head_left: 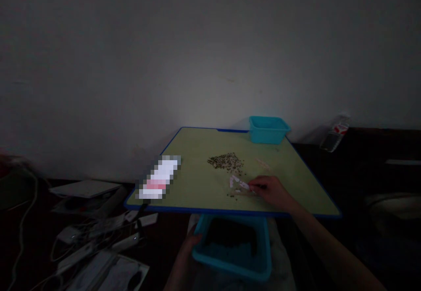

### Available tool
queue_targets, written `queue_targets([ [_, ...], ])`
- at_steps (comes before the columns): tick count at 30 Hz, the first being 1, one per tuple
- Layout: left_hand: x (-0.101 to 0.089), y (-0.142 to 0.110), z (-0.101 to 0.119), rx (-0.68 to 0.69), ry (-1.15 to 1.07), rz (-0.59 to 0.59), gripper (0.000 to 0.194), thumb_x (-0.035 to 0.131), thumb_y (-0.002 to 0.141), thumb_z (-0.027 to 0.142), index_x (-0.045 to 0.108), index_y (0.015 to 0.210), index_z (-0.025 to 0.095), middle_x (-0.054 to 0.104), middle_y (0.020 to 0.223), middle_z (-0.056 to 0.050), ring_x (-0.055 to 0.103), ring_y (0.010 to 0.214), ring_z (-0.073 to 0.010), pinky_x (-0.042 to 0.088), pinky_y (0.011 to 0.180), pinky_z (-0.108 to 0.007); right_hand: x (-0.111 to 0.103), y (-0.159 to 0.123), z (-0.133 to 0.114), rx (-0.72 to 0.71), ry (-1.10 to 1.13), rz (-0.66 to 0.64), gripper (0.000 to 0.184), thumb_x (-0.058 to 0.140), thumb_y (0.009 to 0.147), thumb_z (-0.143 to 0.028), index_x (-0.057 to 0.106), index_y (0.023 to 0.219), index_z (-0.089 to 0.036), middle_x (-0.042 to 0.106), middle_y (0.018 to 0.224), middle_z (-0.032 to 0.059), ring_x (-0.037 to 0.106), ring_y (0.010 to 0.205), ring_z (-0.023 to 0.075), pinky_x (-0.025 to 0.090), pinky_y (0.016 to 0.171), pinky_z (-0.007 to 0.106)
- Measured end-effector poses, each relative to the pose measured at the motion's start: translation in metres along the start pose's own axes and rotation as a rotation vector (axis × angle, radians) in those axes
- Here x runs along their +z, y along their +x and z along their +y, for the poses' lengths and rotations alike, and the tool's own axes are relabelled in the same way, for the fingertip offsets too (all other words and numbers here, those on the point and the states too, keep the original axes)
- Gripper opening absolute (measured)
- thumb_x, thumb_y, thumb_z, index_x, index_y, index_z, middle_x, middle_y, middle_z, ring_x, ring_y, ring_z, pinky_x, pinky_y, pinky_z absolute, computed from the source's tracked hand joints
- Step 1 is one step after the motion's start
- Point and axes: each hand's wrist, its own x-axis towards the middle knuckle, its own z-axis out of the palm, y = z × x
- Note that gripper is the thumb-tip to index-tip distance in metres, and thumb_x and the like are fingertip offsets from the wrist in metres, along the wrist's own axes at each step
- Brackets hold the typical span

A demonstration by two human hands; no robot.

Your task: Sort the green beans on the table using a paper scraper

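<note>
My right hand is over the near right part of the tabletop, its fingers pinched on a pale, partly see-through flat piece with white patches. Its exact kind is too dim to make out. Just beyond it lies a spread pile of small dark and light grains, like seeds or beans. A few dark grains lie on the near side of the piece. Below the table's front edge, my left hand grips the left rim of a blue plastic basin, which holds a dark mass of contents.
The small table has a blue edge. A second blue basin stands at its back right corner. A bright, pixelated phone-like screen is at the left edge. Cables and white adapters clutter the left side. A wall rises behind.
</note>
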Motion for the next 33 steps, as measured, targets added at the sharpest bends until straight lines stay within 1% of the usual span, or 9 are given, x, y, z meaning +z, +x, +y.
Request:
queue_targets([
  [3, 0.000, 0.004, 0.000, 0.000, 0.002, -0.021, 0.051, 0.085, 0.071, 0.055, 0.082, 0.115, 0.030, 0.088, 0.107, -0.011, 0.068, 0.129, -0.0528, 0.048, 0.110, -0.067, 0.002, 0.000, -0.002, -0.011, -0.002, -0.009, 0.024, 0.063, 0.097, -0.022, 0.087, 0.100, -0.025, 0.083, 0.094, 0.0058, 0.076, 0.083, 0.0210, 0.056, 0.077, 0.031],
  [7, 0.009, 0.001, 0.006, 0.010, -0.020, -0.070, 0.054, 0.085, 0.070, 0.055, 0.082, 0.118, 0.030, 0.088, 0.114, -0.010, 0.064, 0.135, -0.0542, 0.048, 0.113, -0.067, 0.006, -0.006, -0.006, -0.020, 0.025, -0.008, 0.024, 0.064, 0.096, -0.021, 0.087, 0.099, -0.025, 0.083, 0.096, 0.0059, 0.076, 0.087, 0.0217, 0.056, 0.079, 0.031],
  [12, 0.017, -0.012, 0.011, -0.063, -0.059, -0.019, 0.050, 0.084, 0.075, 0.053, 0.081, 0.118, 0.029, 0.088, 0.114, -0.012, 0.063, 0.138, -0.0543, 0.045, 0.114, -0.071, 0.008, -0.025, -0.014, -0.039, 0.064, -0.024, 0.023, 0.063, 0.099, -0.024, 0.087, 0.099, -0.025, 0.082, 0.094, 0.0060, 0.075, 0.084, 0.0212, 0.056, 0.076, 0.031],
  [17, 0.019, -0.010, 0.012, -0.018, -0.088, -0.027, 0.044, 0.088, 0.071, 0.049, 0.083, 0.110, 0.029, 0.089, 0.110, -0.011, 0.062, 0.137, -0.0546, 0.044, 0.116, -0.069, 0.005, -0.036, -0.023, -0.046, 0.085, -0.042, 0.024, 0.063, 0.101, -0.027, 0.087, 0.101, -0.026, 0.082, 0.093, 0.0054, 0.075, 0.085, 0.0214, 0.056, 0.077, 0.031],
  [20, 0.016, -0.004, 0.009, -0.006, -0.084, -0.055, 0.045, 0.088, 0.069, 0.049, 0.084, 0.108, 0.028, 0.089, 0.110, -0.011, 0.064, 0.134, -0.0551, 0.045, 0.114, -0.068, 0.002, -0.035, -0.020, -0.044, 0.104, -0.004, 0.024, 0.062, 0.100, -0.026, 0.087, 0.101, -0.026, 0.082, 0.095, 0.0058, 0.075, 0.086, 0.0214, 0.056, 0.077, 0.031],
  [23, 0.010, 0.002, 0.006, -0.004, -0.088, -0.070, 0.040, 0.086, 0.071, 0.048, 0.085, 0.106, 0.028, 0.089, 0.114, -0.010, 0.067, 0.130, -0.0544, 0.046, 0.112, -0.068, -0.002, -0.028, -0.008, -0.014, 0.089, 0.072, 0.025, 0.062, 0.099, -0.026, 0.086, 0.100, -0.023, 0.083, 0.096, 0.0070, 0.076, 0.086, 0.0219, 0.057, 0.077, 0.031],
  [27, 0.002, 0.007, 0.004, 0.001, -0.047, -0.104, 0.038, 0.086, 0.073, 0.046, 0.084, 0.106, 0.028, 0.089, 0.106, -0.011, 0.070, 0.126, -0.0528, 0.046, 0.112, -0.067, -0.008, -0.017, 0.008, 0.047, 0.023, 0.156, 0.024, 0.063, 0.097, -0.028, 0.086, 0.099, -0.022, 0.083, 0.095, 0.0082, 0.076, 0.085, 0.0237, 0.056, 0.076, 0.033],
  [30, -0.001, 0.005, 0.005, -0.001, -0.056, -0.089, 0.042, 0.086, 0.072, 0.047, 0.084, 0.109, 0.029, 0.090, 0.107, -0.010, 0.074, 0.120, -0.0503, 0.048, 0.111, -0.066, -0.006, -0.013, 0.006, 0.021, 0.033, 0.141, 0.024, 0.063, 0.097, -0.027, 0.086, 0.100, -0.021, 0.084, 0.096, 0.0083, 0.076, 0.084, 0.0232, 0.056, 0.075, 0.033],
  [33, -0.002, 0.001, 0.007, -0.014, -0.043, -0.048, 0.041, 0.085, 0.074, 0.048, 0.085, 0.110, 0.028, 0.090, 0.100, -0.009, 0.073, 0.124, -0.0491, 0.048, 0.112, -0.065, 0.004, -0.013, -0.008, -0.038, 0.072, 0.085, 0.023, 0.063, 0.098, -0.025, 0.086, 0.102, -0.023, 0.083, 0.096, 0.0071, 0.076, 0.085, 0.0218, 0.056, 0.075, 0.031],
])
